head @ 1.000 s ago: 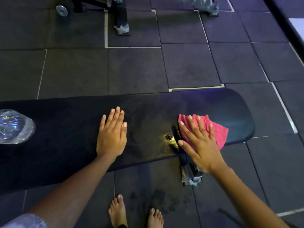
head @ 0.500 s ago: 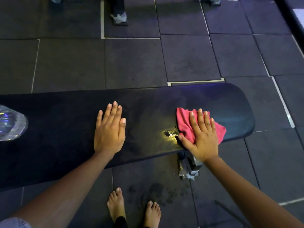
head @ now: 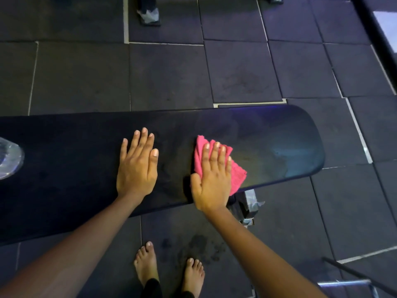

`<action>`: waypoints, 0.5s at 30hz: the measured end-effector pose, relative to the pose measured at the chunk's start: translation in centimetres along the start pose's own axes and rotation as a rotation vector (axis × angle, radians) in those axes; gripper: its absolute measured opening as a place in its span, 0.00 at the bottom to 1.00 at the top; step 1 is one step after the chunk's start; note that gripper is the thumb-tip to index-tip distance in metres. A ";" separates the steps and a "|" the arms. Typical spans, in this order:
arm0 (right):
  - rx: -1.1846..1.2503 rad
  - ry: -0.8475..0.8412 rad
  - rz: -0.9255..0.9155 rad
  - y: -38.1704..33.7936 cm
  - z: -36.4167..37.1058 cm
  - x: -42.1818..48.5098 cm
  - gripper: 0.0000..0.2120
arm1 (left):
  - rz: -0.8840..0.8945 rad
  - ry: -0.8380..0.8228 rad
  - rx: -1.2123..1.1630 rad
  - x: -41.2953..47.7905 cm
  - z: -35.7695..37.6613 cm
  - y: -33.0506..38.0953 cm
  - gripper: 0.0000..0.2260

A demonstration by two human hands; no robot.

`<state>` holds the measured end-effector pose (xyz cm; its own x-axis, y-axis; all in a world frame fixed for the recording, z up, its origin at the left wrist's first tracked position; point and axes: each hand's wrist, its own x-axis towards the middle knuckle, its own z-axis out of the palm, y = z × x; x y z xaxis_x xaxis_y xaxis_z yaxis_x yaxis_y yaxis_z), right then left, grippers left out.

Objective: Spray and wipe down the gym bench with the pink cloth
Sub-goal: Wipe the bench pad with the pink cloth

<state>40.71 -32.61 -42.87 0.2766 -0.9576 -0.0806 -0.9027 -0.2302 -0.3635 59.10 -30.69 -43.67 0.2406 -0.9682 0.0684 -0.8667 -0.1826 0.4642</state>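
A long black padded gym bench runs across the view from the left edge to a rounded end at the right. The folded pink cloth lies on its pad near the front edge. My right hand presses flat on the cloth, fingers together and pointing away from me, covering most of it. My left hand rests flat on the bare pad a little to the left, holding nothing. A clear shiny plastic object, possibly the spray bottle, sits on the bench at the far left, cut off by the frame.
The floor is dark rubber tiles with pale seams. A wrapped bench foot shows under the pad by my right hand. My bare feet stand just in front. Another wrapped equipment foot stands at the top, metal bars at the bottom right.
My right hand has slid the pink cloth leftward along the pad, closer to my left hand. The left hand has stayed in place on the bench.
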 end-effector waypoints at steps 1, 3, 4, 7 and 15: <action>0.022 -0.006 -0.030 -0.8 0.2 -0.3 0.36 | -0.004 0.011 -0.057 0.0 -0.1 0.1 0.26; 0.147 -0.021 -0.072 -2.5 0.3 -0.5 0.33 | -0.042 0.050 -0.239 0.0 -0.7 0.1 0.26; 0.237 -0.014 -0.072 -3.4 0.1 -0.4 0.30 | -0.079 0.087 -0.346 -0.1 -1.0 0.0 0.25; 0.590 0.031 0.120 -4.4 -1.5 0.3 0.28 | -0.199 0.150 -0.524 -0.8 -2.3 -0.9 0.25; 0.844 0.394 0.531 5.4 -8.7 3.0 0.32 | 0.005 -0.079 0.003 -6.1 -4.3 -5.0 0.25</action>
<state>33.76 -38.24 -37.00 -0.3463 -0.9232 -0.1667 -0.3145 0.2816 -0.9065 63.88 -23.16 -42.65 0.2008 -0.9796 0.0011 -0.8691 -0.1777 0.4615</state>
